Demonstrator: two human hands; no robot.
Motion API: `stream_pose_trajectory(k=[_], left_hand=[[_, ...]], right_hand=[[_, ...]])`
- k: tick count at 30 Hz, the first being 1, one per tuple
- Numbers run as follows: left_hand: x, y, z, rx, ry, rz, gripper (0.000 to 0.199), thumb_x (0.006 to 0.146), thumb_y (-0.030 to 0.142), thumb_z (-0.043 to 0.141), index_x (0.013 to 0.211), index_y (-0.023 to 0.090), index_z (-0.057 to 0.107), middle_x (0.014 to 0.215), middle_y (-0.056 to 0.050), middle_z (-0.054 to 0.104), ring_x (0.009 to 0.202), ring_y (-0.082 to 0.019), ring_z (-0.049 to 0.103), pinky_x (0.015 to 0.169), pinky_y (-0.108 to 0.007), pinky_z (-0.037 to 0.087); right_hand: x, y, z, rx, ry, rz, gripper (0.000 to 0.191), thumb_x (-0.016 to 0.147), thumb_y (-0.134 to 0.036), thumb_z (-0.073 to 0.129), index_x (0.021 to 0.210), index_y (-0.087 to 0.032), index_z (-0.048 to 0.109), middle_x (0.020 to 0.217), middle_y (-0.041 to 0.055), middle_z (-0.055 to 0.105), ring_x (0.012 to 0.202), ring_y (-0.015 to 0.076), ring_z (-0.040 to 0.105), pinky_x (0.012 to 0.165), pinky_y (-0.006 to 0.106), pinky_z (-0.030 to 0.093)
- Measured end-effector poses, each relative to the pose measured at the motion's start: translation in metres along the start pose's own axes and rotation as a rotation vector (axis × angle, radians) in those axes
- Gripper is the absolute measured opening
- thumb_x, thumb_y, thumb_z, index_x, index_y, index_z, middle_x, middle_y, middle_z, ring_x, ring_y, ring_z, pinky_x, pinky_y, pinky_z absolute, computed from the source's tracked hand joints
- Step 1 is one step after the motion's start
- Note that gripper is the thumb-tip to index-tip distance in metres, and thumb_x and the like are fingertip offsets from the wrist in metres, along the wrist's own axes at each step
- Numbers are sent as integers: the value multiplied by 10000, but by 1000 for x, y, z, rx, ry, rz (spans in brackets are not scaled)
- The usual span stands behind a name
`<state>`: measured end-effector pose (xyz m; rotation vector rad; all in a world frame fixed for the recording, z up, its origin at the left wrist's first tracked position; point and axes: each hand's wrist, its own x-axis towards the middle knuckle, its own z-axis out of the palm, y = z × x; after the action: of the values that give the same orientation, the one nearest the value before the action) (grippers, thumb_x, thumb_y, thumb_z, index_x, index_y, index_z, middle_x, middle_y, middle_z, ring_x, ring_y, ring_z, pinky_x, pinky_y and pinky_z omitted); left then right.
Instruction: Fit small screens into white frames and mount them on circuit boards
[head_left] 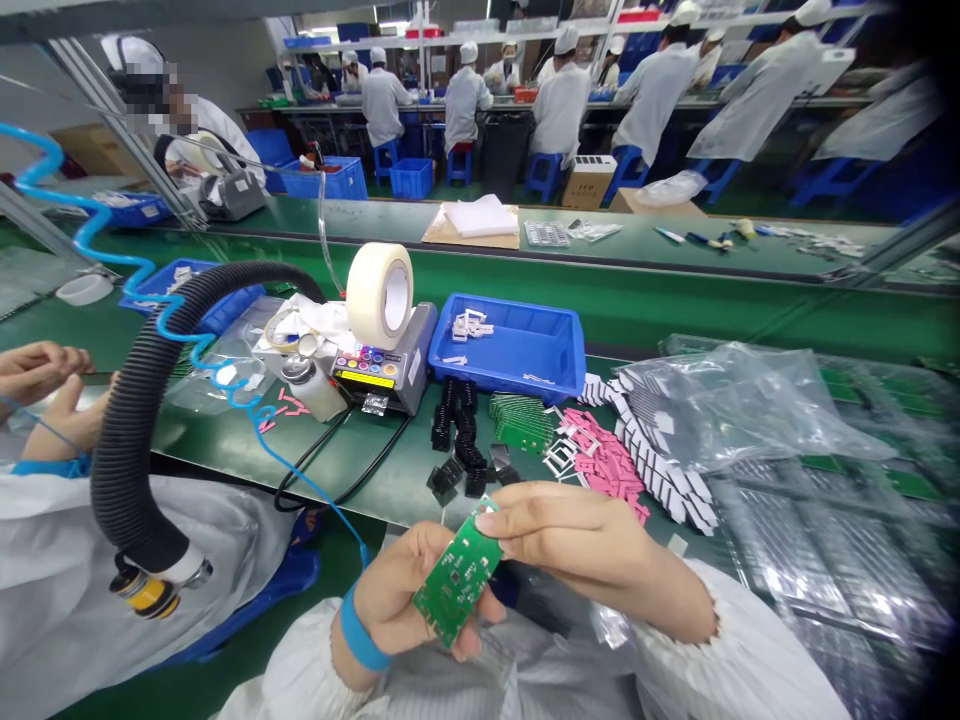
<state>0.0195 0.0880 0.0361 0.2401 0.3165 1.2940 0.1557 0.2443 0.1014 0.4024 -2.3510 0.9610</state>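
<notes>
A green circuit board (pixel 459 578) is tilted up in front of me, over the table's front edge. My left hand (pixel 401 590), with a blue band at the wrist, is closed around its lower left side. The fingers of my right hand (pixel 577 540) press on the board's upper right corner; whether a small part lies under them is hidden. Just beyond the board lie black square pieces (pixel 459 440), a fanned stack of green boards (pixel 521 422), white frames (pixel 561 455) and a heap of pink strips (pixel 604 462).
A blue tray (pixel 510 375) holds a few white frames. Left of it stands a tape dispenser (pixel 390 370) with a tape roll (pixel 381 295). A black hose (pixel 124 450) and a coiled blue cord (pixel 199 350) hang at left, near a co-worker's hands (pixel 56 400). Bagged boards (pixel 832 560) cover the right side.
</notes>
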Motion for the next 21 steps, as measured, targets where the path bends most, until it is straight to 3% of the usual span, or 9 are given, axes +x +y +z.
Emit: stream_pose_trajectory(k=[5,8,10,12,14,17,21], left_hand=[[1,-3,3,-48,57,-28,403,697,457,681,901,109,691,825,-120,749,610,-169,699,504,-197,539],[5,-3,9,-76,99,3,336,690,363,722,936,136,689,801,-75,751,622,-152,697,561,-211,549],[10,0,12,-61,179,72,317,670,308,750,937,147,695,823,-51,748,678,-141,697,642,-215,549],[17,2,14,-18,270,166,321,647,281,770,934,157,701,880,-45,740,755,-137,690,707,-211,533],[25,3,16,27,329,264,300,648,263,770,923,164,705,886,-41,730,780,-124,670,718,-196,509],[39,1,17,69,383,330,296,679,242,745,967,195,694,899,-31,714,802,-118,643,758,-211,488],[59,1,22,96,404,326,452,681,200,736,1116,249,626,960,-24,695,903,-159,630,921,-326,450]], right_hand=[[5,2,-8,-38,-109,-9,154,879,-33,494,946,-92,619,1031,99,682,1063,158,579,969,277,482],[10,3,-12,-63,-131,44,171,912,-89,461,971,-125,618,1128,101,648,1080,149,580,936,258,490],[14,0,-11,-155,-4,174,147,924,-198,479,966,-152,613,1127,101,646,1038,155,604,871,264,515],[16,-7,-6,-272,99,369,188,883,-343,551,937,-171,604,994,83,677,905,173,642,749,282,538],[18,-14,2,-379,51,526,259,802,-404,640,929,-181,602,850,51,676,777,190,641,639,296,524],[19,-18,15,-511,-100,612,227,735,-284,694,921,-183,612,823,47,675,746,210,629,604,300,491],[17,-6,13,-581,-91,652,183,708,-140,615,886,-182,622,791,50,678,747,207,616,600,279,460]])
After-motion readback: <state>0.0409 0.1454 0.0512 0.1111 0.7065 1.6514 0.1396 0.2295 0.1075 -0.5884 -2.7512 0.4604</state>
